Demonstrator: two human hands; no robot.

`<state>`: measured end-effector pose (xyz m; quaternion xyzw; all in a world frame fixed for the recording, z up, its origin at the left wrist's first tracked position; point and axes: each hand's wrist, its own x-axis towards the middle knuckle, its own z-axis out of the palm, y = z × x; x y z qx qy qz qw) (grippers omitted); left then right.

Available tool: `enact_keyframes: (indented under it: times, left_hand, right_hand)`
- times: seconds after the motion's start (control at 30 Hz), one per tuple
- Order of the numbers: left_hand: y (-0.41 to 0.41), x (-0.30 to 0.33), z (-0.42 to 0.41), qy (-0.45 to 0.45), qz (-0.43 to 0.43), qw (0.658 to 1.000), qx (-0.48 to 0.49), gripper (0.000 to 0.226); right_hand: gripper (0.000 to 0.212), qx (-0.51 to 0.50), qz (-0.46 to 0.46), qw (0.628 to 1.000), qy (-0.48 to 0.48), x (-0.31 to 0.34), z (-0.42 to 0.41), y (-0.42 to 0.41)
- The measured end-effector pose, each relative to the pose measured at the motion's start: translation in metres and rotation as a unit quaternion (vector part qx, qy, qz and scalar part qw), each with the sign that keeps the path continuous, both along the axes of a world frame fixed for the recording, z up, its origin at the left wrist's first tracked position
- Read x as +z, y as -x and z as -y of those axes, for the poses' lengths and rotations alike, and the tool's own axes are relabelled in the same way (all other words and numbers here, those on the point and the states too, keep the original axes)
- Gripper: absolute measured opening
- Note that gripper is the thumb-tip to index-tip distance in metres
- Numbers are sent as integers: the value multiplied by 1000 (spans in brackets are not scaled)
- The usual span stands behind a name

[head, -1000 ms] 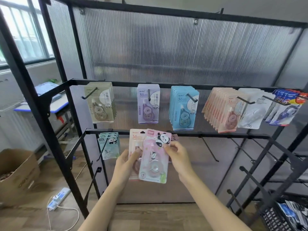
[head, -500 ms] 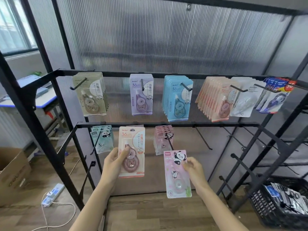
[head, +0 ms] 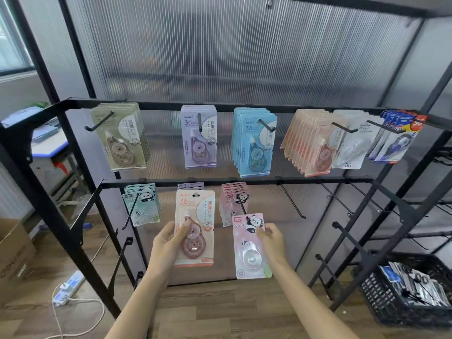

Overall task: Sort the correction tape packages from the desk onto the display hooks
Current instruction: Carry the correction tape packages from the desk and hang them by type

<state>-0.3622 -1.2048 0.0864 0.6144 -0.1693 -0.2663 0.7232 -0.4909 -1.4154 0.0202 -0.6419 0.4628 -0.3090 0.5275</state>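
Pink panda correction tape package, flat shiny card, pinched by right hand, has risen toward the black hook; left hand grips peach package.

We hold a peach package upright in our left hand, with a round brown tape roller showing through its clear front. Our right hand pinches a pink panda package by its side, tilted a little, just below the hook with the pink panda stack. On the top bar hang tan, purple, blue, peach, white and dark blue stacks. Green panda packs hang lower left.
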Motion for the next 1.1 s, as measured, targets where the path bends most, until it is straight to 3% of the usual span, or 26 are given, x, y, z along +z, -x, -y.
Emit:
enact_keyframes:
  times: [0.3, 0.4, 0.57, 0.7, 0.87, 1.1]
  left_hand:
    - [-8, -4, -11, -10, -7, 1000, -2, 41]
    - [-12, -4, -18, -13, -3, 1000, 3, 40]
    - [-21, -6, -26, -15, -4, 1000, 7, 30]
    - [-26, -7, -28, -15, -13, 1000, -9, 24]
    - [-27, -5, -20, -8, -20, 999, -31, 31]
    - [-3, 9, 15, -9, -4, 993, -116, 33]
  right_hand:
    - [19, -25, -41, 998, -37, 4, 42, -53]
    - [33, -27, -64, 995, -65, 6, 57, -70]
    - [26, -37, -87, 989, -115, -6, 74, -83]
    - [20, -51, -44, 985, -157, -3, 70, -73]
    - [34, -62, 11, 992, -106, 23, 40, -39]
    - [16, -7, 77, 996, -35, 79, -22, 18]
